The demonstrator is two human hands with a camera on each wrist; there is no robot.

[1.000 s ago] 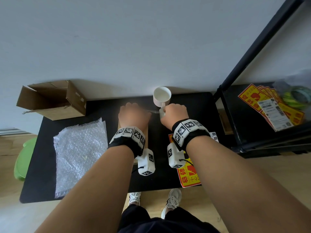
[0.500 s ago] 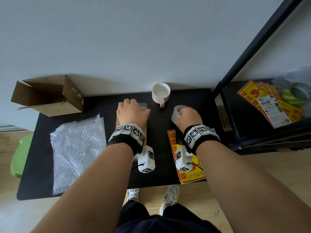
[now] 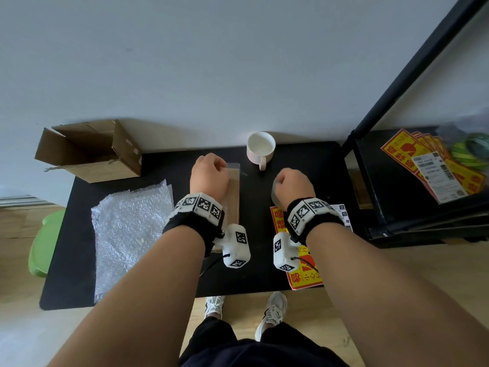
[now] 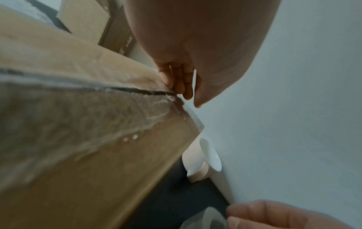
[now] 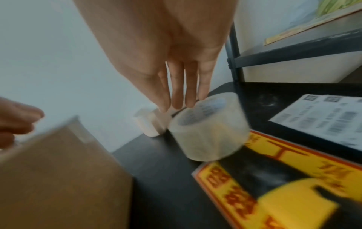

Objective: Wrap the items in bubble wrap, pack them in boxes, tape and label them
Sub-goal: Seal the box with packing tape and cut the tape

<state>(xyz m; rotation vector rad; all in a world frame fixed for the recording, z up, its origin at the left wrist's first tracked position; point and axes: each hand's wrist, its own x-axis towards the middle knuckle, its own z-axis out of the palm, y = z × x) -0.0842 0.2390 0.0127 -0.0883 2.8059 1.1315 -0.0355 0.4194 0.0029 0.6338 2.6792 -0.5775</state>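
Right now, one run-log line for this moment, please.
stage: taping box | left hand: curled over box far edge | right hand: touches tape roll on table

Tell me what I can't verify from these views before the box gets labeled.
- Contents of the taped box: closed, and the left hand covers its top in the head view.
- Print on the tape roll: blurred in the right wrist view; the right hand hides the roll in the head view.
- Label sheet text: too blurred to read.
- Inside of the open box: its flaps hide the bottom.
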